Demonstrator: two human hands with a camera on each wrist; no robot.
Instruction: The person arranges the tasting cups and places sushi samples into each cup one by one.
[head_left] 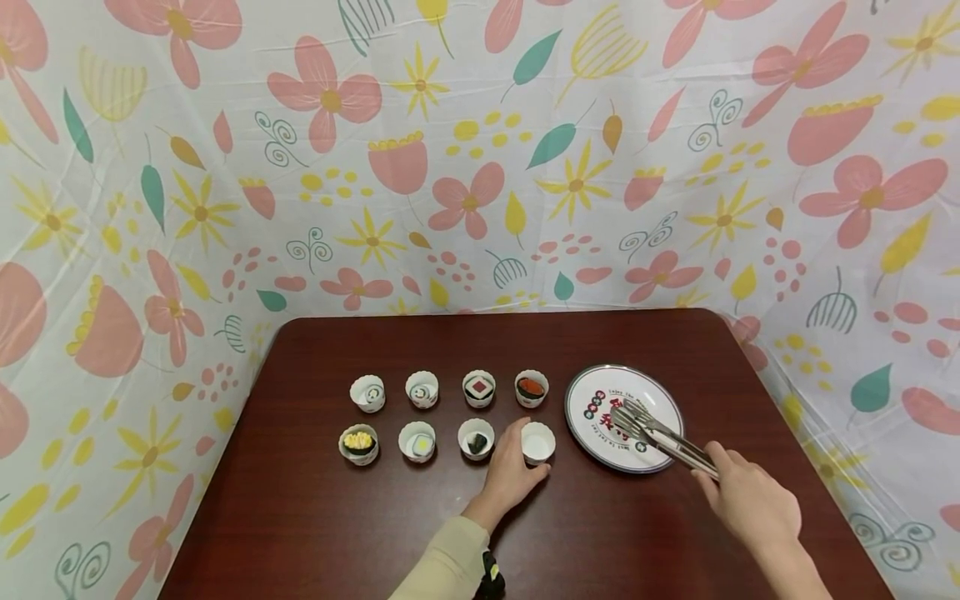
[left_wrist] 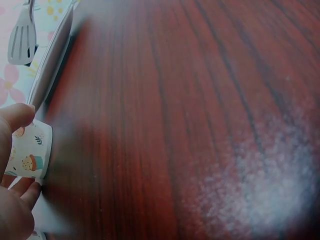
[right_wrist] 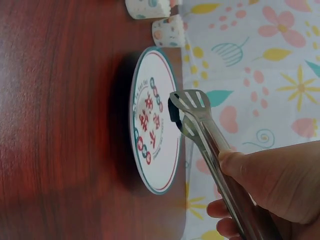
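Note:
My left hand (head_left: 512,475) holds a small white paper cup (head_left: 537,443) at the right end of the front row, thumb on one side and fingers on the other. Nothing lies in that cup. In the left wrist view its patterned wall (left_wrist: 31,155) shows between thumb and fingers. My right hand (head_left: 753,498) grips metal tongs (head_left: 678,446) over a round white plate (head_left: 592,442) with red lettering. A small dark piece (right_wrist: 173,110) sits between the tong tips in the right wrist view; its kind is unclear.
More cups stand in two rows to the left, holding toy-like sushi pieces, such as one with orange roe (head_left: 531,388), one with yellow topping (head_left: 359,442) and one with a dark wrap (head_left: 477,443). A flowered cloth (head_left: 480,167) hangs behind the dark wooden table (head_left: 300,517).

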